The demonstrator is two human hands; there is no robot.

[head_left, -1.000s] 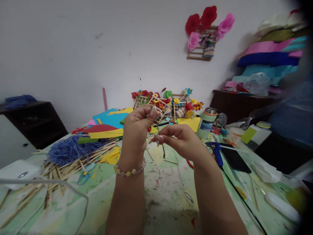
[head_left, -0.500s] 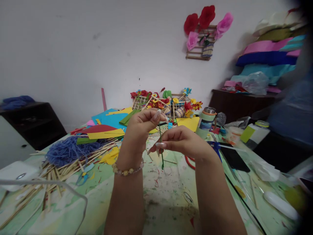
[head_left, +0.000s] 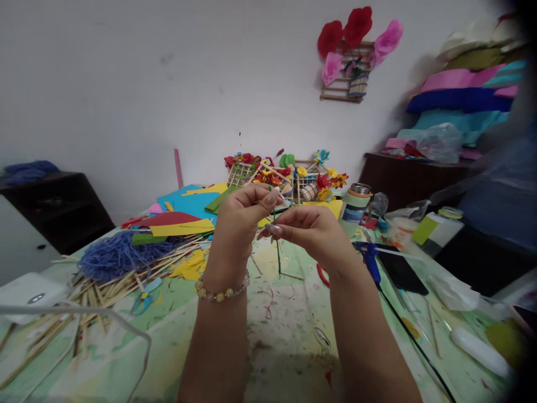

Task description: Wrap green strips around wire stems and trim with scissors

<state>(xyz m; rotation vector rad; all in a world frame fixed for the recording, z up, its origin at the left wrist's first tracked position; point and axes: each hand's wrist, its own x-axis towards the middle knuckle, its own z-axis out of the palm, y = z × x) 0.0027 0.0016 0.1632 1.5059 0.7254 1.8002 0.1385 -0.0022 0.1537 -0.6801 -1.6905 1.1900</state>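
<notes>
A thin green stem [head_left: 278,260] hangs nearly upright above the table, pinched by both hands. My left hand [head_left: 247,210] closes its thumb and fingertips on the stem's upper end, which is mostly hidden by them. Just below and to the right, my right hand [head_left: 308,229] pinches the same stem between thumb and fingers. The lower part of the stem dangles free under the fingertips. A beaded bracelet [head_left: 220,295] circles my left wrist.
Left lie blue yarn [head_left: 111,254], wooden sticks [head_left: 100,302] and coloured paper [head_left: 188,201]. Paper flowers on small lattice frames [head_left: 272,176] stand at the back. To the right are a bottle [head_left: 354,207], a blue glue gun [head_left: 371,262] with its cord and a black phone [head_left: 403,270].
My right hand has risen slightly and come closer to my left along the stem. The stem's lower end has lifted a little. My left hand has barely moved.
</notes>
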